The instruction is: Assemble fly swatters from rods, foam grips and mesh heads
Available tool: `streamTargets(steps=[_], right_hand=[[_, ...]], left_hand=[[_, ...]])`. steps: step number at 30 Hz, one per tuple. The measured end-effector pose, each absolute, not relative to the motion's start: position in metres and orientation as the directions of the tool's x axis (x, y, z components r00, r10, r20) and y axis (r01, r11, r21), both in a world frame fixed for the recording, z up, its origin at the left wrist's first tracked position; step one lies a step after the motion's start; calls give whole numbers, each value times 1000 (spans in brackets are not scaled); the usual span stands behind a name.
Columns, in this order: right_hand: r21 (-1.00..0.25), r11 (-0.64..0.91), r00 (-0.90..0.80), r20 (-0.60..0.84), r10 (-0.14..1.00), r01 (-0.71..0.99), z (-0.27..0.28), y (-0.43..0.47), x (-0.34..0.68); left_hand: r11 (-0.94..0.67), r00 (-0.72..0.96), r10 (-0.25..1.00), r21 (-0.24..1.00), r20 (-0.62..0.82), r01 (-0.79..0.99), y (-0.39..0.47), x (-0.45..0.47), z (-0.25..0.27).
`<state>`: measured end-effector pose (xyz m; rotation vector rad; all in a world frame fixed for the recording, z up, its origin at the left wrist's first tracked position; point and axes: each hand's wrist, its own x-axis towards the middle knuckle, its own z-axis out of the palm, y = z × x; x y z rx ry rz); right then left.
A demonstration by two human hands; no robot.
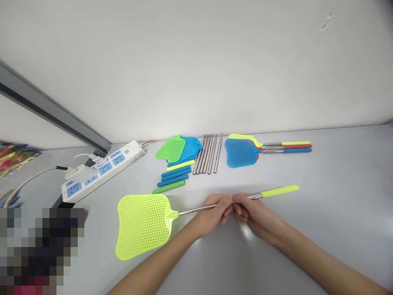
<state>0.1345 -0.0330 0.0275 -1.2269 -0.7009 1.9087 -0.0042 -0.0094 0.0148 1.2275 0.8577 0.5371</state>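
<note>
Both of my hands grip the thin metal rod of a yellow-green fly swatter [144,223] above the grey table. My left hand [213,211] closes on the rod between the perforated head and the middle. Right beside it, my right hand [253,211] pinches the thicker part of the rod near the yellow grip sleeve [280,191]. The swatter's head points left and its sleeve points right. Where the two hands meet, fingers hide part of the rod.
Behind my hands lie loose metal rods [208,155], green and blue swatter heads [176,148], and coloured grip sleeves [175,176]. Several whole swatters [242,153] are stacked at the back right. A power strip [104,170] with plugged-in cords lies left, and a wall [215,69] stands behind.
</note>
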Motion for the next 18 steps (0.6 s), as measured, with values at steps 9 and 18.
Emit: streamTargets(steps=[9, 18], right_hand=[[-767, -521, -287, -438, 852, -375, 26, -33, 133], [-770, -515, -289, -431, 855, -378, 26, -33, 134]], left_hand=[[276, 608, 762, 961, -224, 8, -9, -2, 12], [271, 624, 758, 962, -190, -36, -9, -2, 13]])
